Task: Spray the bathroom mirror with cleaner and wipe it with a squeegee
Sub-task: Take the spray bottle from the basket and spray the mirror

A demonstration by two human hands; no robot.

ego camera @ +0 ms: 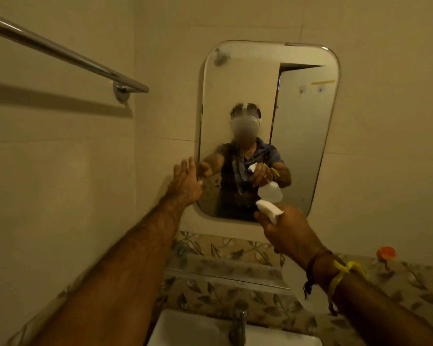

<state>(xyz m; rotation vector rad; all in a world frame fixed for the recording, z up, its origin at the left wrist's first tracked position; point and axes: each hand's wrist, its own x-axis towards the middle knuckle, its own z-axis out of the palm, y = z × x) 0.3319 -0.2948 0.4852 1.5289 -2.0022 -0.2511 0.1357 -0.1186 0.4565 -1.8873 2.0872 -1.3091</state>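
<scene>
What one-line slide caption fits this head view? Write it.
Right hand aims a white plastic spray bottle at the rounded wall mirror; open left hand reaches its left edge.

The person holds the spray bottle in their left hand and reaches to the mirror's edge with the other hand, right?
Not quite. The head view shows the spray bottle in the right hand. The left hand is the one reaching to the edge of the mirror.

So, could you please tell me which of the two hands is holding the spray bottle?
The right hand, with threads tied round its wrist, grips the white spray bottle; the left hand reaches toward the mirror edge with spread fingers.
</scene>
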